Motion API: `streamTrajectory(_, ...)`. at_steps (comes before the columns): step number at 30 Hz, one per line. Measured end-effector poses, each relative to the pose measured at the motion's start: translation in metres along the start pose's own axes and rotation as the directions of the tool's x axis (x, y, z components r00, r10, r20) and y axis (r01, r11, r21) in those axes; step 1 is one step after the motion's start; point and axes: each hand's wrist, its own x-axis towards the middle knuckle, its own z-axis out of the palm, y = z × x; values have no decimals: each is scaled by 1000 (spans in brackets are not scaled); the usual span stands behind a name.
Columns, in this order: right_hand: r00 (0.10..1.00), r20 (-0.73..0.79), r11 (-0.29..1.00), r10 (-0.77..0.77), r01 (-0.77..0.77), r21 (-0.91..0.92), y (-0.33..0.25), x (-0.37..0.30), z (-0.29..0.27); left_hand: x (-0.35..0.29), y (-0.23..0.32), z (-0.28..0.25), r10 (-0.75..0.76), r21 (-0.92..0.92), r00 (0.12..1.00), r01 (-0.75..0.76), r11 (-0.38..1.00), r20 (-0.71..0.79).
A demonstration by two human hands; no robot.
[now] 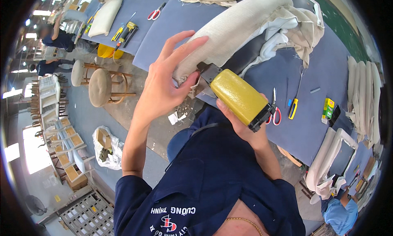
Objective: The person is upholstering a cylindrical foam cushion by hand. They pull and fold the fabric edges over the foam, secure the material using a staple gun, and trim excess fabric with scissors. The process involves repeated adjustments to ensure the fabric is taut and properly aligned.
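Observation:
A long, curved padded piece point(233, 27) covered in beige fabric lies across the blue-grey table, its loose cloth edges and white lining bunched along the inner side. My left hand point(161, 82) grips its near end, fingers over the padded face and thumb at the cloth edge. In my right hand point(241, 127) is a yellow-bodied staple gun point(238, 96), held from underneath. The gun's black nose points at the cloth edge beside my left thumb; whether it touches the cloth I cannot tell. My right fingers are mostly hidden behind the tool.
On the table point(262, 94) to the right lie red-handled scissors point(277, 115), a yellow screwdriver point(293, 109) and a small green-and-yellow box point(328, 110). Padded panels point(362, 98) stand at the right edge. Round stools point(100, 87) are on the floor at left. Co-workers point(342, 213) appear lower right and far left.

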Motion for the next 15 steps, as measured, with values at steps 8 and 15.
streamTrajectory(8,999,10,995,52,-51,-86,-9,-15,0,-2,5,3,-30,-30,999,30,999,16)
streamTrajectory(15,985,42,952,165,-170,254,-11,-9,1,-6,6,3,-1,15,999,1,1000,41)
